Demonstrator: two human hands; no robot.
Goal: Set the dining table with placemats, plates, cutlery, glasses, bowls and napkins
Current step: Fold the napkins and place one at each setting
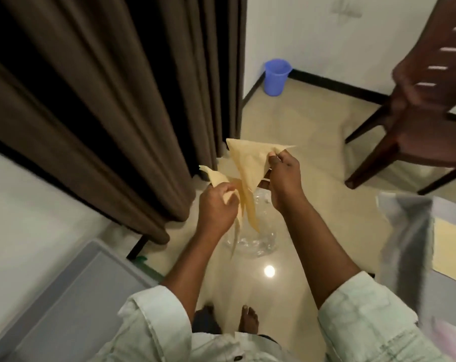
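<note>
- At the centre of the frame, both hands hold up a pale yellow napkin (247,165) above the shiny floor (313,212).
- The left hand (217,210) has its fingers curled round the napkin's lower left corner.
- The right hand (285,178) pinches the upper right corner, so the cloth hangs in folds between them.
- A brown curtain (104,100) fills the upper left.
- A blue bucket (276,77) stands by the wall at the upper centre.
- A dark chair (425,113) stands at the upper right.
</note>
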